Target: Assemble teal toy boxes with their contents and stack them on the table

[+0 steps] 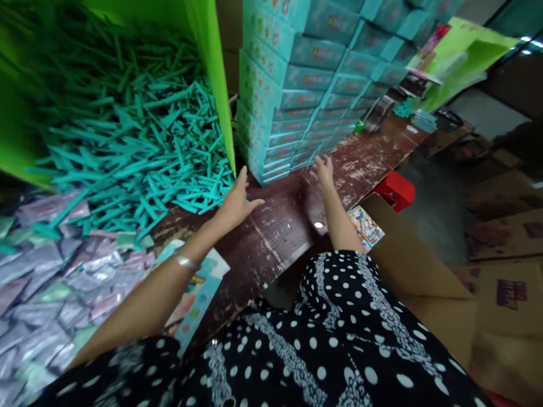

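Note:
My left hand (237,203) is over the worn brown table (275,220), fingers stretched forward and thumb apart, with nothing in it. Right beside it is the edge of a heap of turquoise plastic sticks (169,141). My right hand (324,168) reaches toward the base of a tall stack of turquoise boxes (297,102), its fingers loosely spread and slightly blurred. No object shows in its grasp. Whether its fingertips touch the lowest boxes I cannot tell. Under my left forearm lies a flat light-blue printed card or box (195,299).
Green sheets (210,73) wall in the sticks. Small lilac and green packets (55,288) pile up at left. On the right are an open cardboard carton (424,265), a colourful printed card (365,226) and a red object (396,191) by the table edge.

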### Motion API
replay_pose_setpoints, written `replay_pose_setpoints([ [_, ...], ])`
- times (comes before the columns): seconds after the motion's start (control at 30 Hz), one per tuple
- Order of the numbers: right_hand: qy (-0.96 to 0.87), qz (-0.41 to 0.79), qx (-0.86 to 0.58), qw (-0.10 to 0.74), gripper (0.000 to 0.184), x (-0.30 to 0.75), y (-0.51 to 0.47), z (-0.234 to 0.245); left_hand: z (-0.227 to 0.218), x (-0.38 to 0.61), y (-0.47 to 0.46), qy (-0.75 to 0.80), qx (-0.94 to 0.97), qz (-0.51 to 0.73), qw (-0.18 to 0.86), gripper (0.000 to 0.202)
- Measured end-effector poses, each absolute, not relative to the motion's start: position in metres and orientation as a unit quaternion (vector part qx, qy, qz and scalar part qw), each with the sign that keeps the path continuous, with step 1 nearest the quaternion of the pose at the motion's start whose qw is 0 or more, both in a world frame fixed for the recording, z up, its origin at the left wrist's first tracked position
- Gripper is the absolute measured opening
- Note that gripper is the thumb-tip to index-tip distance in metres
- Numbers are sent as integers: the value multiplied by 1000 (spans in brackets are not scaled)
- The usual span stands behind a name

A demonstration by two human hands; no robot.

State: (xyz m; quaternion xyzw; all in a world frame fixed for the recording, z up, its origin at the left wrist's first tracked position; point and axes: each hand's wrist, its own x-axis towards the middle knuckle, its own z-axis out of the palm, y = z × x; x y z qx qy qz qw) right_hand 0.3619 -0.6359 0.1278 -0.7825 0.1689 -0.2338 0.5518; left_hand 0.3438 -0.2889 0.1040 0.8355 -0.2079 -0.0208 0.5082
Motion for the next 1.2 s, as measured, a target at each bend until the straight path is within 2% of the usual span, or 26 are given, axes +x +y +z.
replay_pose_setpoints([
  [0.13, 71, -98, -796, 593, 48, 285, -557, 99, 110, 255, -143, -135, 893, 34, 429, 57],
  [0.23, -68, -13, -838, 541, 47, 230, -481, 88, 123, 185, -60, 5, 937, 38, 348, 43],
  [0.37, -248, 63, -884, 392, 56, 192, -399, 82, 121, 95, -19, 89, 952, -1, 294, 44],
  [0.53, -351, 106, -903, 225, 80, 189, -342, 73, 91, 24, -23, 96, 962, 73, 246, 54],
  [0.67, -285, 111, -936, 172, 114, 203, -310, 65, 76, 24, -30, 35, 969, 44, 240, 67],
  [0.77, -246, 129, -946, 165, 129, 213, -297, 63, 76, 49, -42, -3, 977, 15, 212, 88],
  [0.87, -244, 104, -948, 177, 130, 219, -293, 64, 81, 82, -58, -13, 984, -21, 175, 103],
  [0.9, -238, 88, -948, 193, 124, 220, -293, 64, 83, 93, -62, -7, 986, -33, 165, 103],
  [0.97, -215, 57, -940, 259, 102, 223, -296, 64, 87, 110, -70, 12, 986, -54, 156, 96],
  [1.03, -182, 53, -911, 365, 77, 228, -302, 66, 91, 121, -72, 29, 982, -67, 173, 78],
  [1.1, -159, 81, -862, 475, 58, 233, -311, 75, 98, 125, -69, 40, 970, -59, 231, 50],
  [1.17, -167, 112, -806, 557, 54, 234, -321, 94, 109, 124, -59, 49, 948, -28, 314, 26],
  [1.2, -185, 119, -782, 584, 59, 232, -324, 106, 116, 122, -52, 57, 936, -7, 346, 24],
])
